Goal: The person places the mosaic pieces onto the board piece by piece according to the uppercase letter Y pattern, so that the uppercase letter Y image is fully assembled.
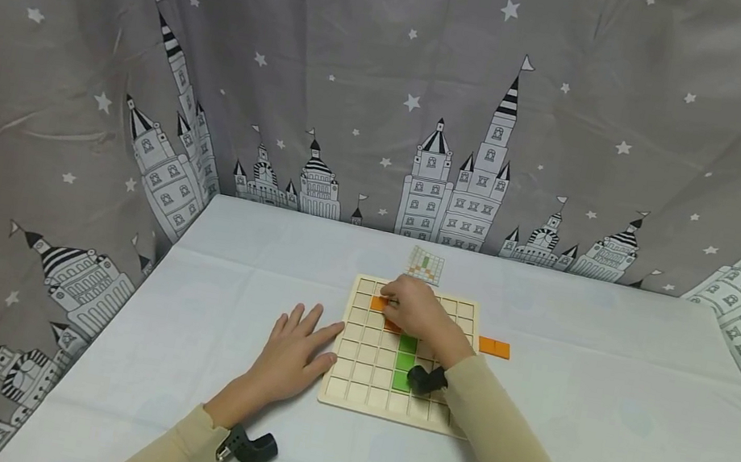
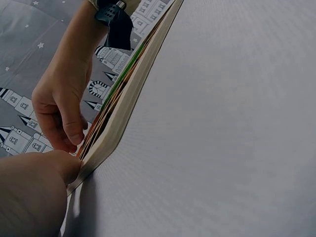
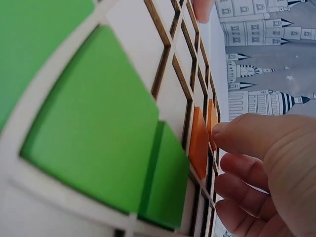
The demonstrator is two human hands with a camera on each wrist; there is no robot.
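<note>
A pale wooden grid board (image 1: pixel 357 396) lies on the white table. My right hand (image 1: pixel 422 309) reaches over its upper part, pinching an orange square tile (image 1: pixel 378 304) between thumb and fingertips in an upper-left cell. In the right wrist view, the thumb (image 3: pixel 247 132) touches this orange piece while the other fingers curl below. Another orange tile (image 1: pixel 392 327) shows partly beneath the hand. Green tiles (image 1: pixel 405 362) form a column in the board's middle. My left hand (image 1: pixel 293 353) rests spread on the table, its thumb and index finger touching the board's left edge.
Two joined orange squares (image 1: pixel 495 347) lie just right of the board. A small card with a coloured grid pattern (image 1: pixel 425 265) lies behind it. A grey curtain (image 1: pixel 374 35) printed with castles and stars hangs at the table's back edge. Each wrist wears a black camera.
</note>
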